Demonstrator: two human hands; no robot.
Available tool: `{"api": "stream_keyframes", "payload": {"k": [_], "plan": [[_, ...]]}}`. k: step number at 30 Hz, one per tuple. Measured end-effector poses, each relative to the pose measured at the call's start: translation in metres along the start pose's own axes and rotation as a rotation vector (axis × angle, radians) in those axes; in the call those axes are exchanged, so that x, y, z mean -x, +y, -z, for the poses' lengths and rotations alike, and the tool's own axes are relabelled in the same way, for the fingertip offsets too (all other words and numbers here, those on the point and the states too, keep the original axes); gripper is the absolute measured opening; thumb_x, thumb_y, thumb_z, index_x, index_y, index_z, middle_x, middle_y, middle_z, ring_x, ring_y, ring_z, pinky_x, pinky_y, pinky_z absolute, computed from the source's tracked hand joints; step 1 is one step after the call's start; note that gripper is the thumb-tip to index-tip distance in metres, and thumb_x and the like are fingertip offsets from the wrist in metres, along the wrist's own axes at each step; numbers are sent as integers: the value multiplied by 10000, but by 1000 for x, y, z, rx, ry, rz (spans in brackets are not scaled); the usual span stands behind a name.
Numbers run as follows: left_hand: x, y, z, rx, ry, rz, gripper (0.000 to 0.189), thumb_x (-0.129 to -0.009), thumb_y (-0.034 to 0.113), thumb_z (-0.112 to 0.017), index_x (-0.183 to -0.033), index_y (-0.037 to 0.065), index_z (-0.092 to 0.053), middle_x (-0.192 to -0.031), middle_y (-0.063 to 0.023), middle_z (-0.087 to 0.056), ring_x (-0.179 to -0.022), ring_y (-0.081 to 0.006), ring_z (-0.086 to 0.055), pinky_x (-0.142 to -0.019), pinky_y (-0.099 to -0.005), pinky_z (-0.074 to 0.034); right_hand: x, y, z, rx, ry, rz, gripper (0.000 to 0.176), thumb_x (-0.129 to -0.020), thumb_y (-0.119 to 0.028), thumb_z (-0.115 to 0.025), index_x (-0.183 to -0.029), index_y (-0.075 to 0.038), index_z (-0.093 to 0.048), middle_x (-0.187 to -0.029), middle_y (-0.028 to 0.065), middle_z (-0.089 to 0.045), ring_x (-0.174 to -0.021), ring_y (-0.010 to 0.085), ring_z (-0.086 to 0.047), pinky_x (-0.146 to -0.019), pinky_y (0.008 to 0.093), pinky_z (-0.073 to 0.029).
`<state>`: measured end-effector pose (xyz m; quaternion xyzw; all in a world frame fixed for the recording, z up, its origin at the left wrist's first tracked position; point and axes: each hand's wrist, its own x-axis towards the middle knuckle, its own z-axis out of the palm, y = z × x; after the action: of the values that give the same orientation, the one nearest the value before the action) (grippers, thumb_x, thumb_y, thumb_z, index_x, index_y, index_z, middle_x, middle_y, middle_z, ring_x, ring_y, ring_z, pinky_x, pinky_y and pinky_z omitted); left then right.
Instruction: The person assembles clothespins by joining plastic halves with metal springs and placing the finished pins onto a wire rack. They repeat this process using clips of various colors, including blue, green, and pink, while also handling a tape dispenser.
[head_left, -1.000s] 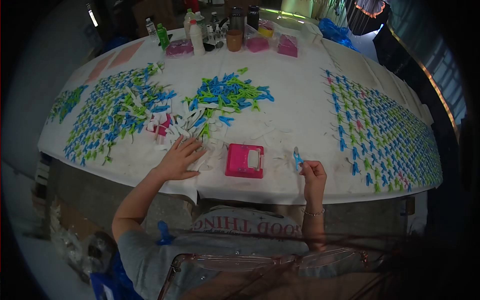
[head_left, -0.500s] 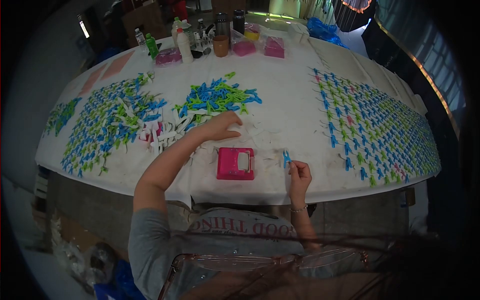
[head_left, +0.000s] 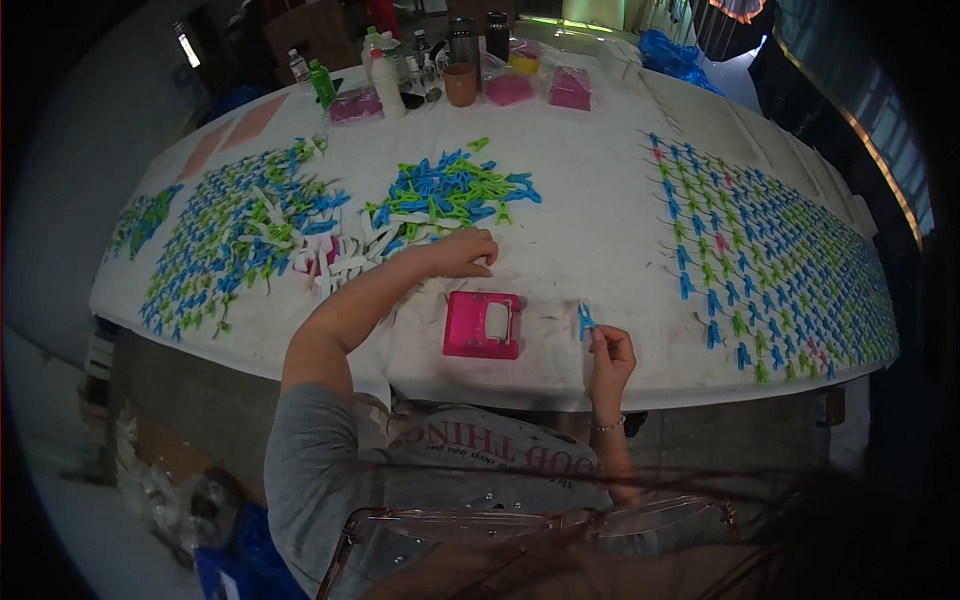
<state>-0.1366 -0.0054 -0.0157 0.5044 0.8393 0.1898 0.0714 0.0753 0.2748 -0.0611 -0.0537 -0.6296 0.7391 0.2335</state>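
My right hand [head_left: 610, 356] pinches a small blue plastic piece [head_left: 585, 320] upright just above the white table cover [head_left: 590, 230], to the right of a pink box with a white insert [head_left: 484, 324]. My left hand [head_left: 460, 252] reaches forward across the table, fingers curled down on loose white pieces [head_left: 352, 262] just beyond the pink box; I cannot tell whether it grips one. A heap of blue and green pieces [head_left: 455, 190] lies right behind that hand.
Rows of blue, green and a few pink pieces [head_left: 760, 250] cover the right side of the table. A wide scatter of the same [head_left: 235, 235] fills the left. Bottles [head_left: 388, 80], cups [head_left: 461, 83] and pink containers [head_left: 570, 88] stand along the far edge.
My left hand left the white pieces at the near left and reached forward and right, past the pink box. My right hand with the blue piece shifted slightly left.
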Motion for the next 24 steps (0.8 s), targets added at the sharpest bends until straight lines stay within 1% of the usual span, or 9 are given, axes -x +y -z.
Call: {"api": "stream_keyframes", "payload": {"k": [4, 7, 9, 13, 15, 16, 18, 22, 24], "plan": [[60, -9, 24, 17, -33, 66, 223, -749, 245, -715, -850, 125, -557, -905, -86, -545, -895, -297, -531, -746, -391, -417, -1, 0, -2, -23, 2, 4, 80, -892, -60, -625, -959, -19, -612, -813, -29, -587, -706, 25, -489, -642, 168, -402], [94, -9, 44, -55, -38, 42, 231, -733, 205, -732, -850, 114, -554, -815, -59, -533, -796, -269, -548, -683, -391, -413, -1, 2, -2, -7, 11, 13, 80, -892, -62, -625, -958, -20, -612, -808, -32, -583, -697, 22, -479, -634, 167, -396], [104, -8, 57, -222, -248, 145, 197, -733, 199, -715, -831, 106, -571, -772, -61, -558, -768, -273, -577, -664, -400, -426, -1, 3, -2, 8, 16, 19, 79, -893, -64, -626, -958, -20, -612, -803, -34, -580, -690, 21, -473, -629, 166, -392], [96, -8, 76, -246, -451, 325, 174, -712, 226, -716, -805, 118, -616, -743, -55, -589, -763, -273, -594, -649, -408, -444, -1, 1, -2, -10, 7, 4, 83, -893, -81, -627, -943, -18, -604, -812, -16, -597, -682, 29, -476, -633, 172, -395], [83, -17, 78, -231, -68, 290, 171, -707, 231, -706, -811, 115, -635, -788, -63, -597, -804, -276, -595, -646, -408, -454, -1, 0, -2, -1, 7, -3, 92, -894, -95, -626, -931, -16, -597, -827, 6, -618, -684, 39, -490, -645, 179, -405], [75, -22, 72, -233, -65, 291, 171, -707, 231, -706, -811, 115, -635, -788, -63, -597, -804, -276, -595, -646, -408, -454, -1, 0, -2, 0, 7, -4, 93, -894, -96, -626, -930, -15, -597, -824, 5, -616, -684, 39, -490, -646, 180, -405], [53, -31, 58, -422, 283, 237, 187, -698, 240, -702, -820, 110, -643, -825, -69, -599, -838, -282, -593, -662, -418, -463, -2, 1, -3, 0, 6, 1, 94, -894, -96, -627, -928, -14, -597, -821, 4, -614, -684, 40, -490, -647, 180, -406], [34, -36, 34, -488, 318, 228, 166, -728, 207, -692, -830, 88, -638, -794, -85, -569, -813, -299, -566, -678, -418, -452, -1, 0, -3, 23, 20, 14, 83, -896, -89, -625, -931, -16, -604, -804, -20, -590, -681, 29, -476, -633, 174, -396], [29, -45, 30, -479, 427, 229, 171, -712, 231, -686, -800, 94, -633, -805, -84, -594, -788, -306, -577, -665, -434, -464, -1, -1, -4, 17, 18, 21, 73, -897, -79, -626, -937, -20, -610, -795, -40, -572, -678, 17, -461, -619, 167, -385]]}}
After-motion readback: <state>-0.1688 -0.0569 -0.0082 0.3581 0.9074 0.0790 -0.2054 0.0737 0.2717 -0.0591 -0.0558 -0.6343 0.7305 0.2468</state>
